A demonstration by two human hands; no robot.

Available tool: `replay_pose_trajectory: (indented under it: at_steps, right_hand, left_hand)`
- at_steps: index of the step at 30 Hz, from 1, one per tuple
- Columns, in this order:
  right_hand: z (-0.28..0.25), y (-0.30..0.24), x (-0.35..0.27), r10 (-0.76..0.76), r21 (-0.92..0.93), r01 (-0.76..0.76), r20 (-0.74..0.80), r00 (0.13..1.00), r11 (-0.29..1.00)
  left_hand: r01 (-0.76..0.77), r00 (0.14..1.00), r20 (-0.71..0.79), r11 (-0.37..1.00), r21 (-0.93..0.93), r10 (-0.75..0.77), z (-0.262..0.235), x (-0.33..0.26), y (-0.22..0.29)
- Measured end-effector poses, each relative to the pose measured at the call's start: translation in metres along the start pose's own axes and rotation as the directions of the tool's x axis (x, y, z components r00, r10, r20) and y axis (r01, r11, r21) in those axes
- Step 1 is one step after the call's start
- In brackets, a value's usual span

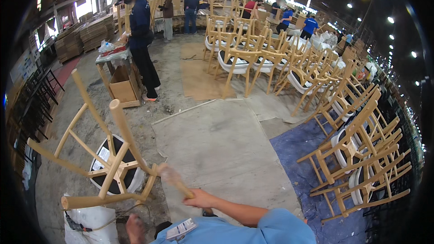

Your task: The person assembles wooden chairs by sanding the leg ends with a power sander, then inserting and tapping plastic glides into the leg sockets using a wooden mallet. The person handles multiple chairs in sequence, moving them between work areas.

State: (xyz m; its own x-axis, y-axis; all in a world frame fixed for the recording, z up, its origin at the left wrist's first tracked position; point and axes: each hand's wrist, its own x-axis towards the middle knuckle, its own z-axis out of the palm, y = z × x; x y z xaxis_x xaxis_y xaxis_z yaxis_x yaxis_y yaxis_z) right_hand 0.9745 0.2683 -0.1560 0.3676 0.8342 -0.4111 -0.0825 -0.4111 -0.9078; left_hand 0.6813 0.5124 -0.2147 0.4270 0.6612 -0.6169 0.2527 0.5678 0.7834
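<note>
My right hand (pixel 199 199) grips the wooden handle of a mallet (pixel 181 189). The mallet's pale, blurred head looks wrapped and is close to a corner joint of a light wood chair (pixel 118 171). I cannot tell whether they touch. The chair is tipped over, with its legs pointing up and left and the black underside of its white seat facing me. My left hand (pixel 134 228) is low beside the chair, smeared by motion, and its fingers cannot be made out. A white-wrapped support (pixel 97 232) stands below the chair, with a cable (pixel 108 223) lying over it.
Stacked wooden chairs (pixel 357 153) stand on a blue sheet (pixel 289 149) at right, with more rows (pixel 244 58) beyond. A person in dark clothes (pixel 141 31) stands at a small table (pixel 113 56) over a cardboard box (pixel 124 83). Other people work farther back.
</note>
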Motion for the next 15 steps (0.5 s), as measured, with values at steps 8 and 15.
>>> replay_pose_trajectory:
  at_steps: [8, 15]
  right_hand:
    - [0.007, -0.044, 0.032, -0.333, -0.101, 0.318, -0.265, 0.905, 0.943]
    - [-0.011, -0.047, 0.030, -0.330, 0.040, 0.362, -0.324, 0.887, 0.931]
  left_hand:
    - [-0.634, 0.757, 0.366, 0.743, 0.214, 0.541, 0.235, -0.024, 0.074]
    - [-0.105, 0.881, 0.472, 0.988, 0.117, 0.038, 0.247, -0.016, 0.089]
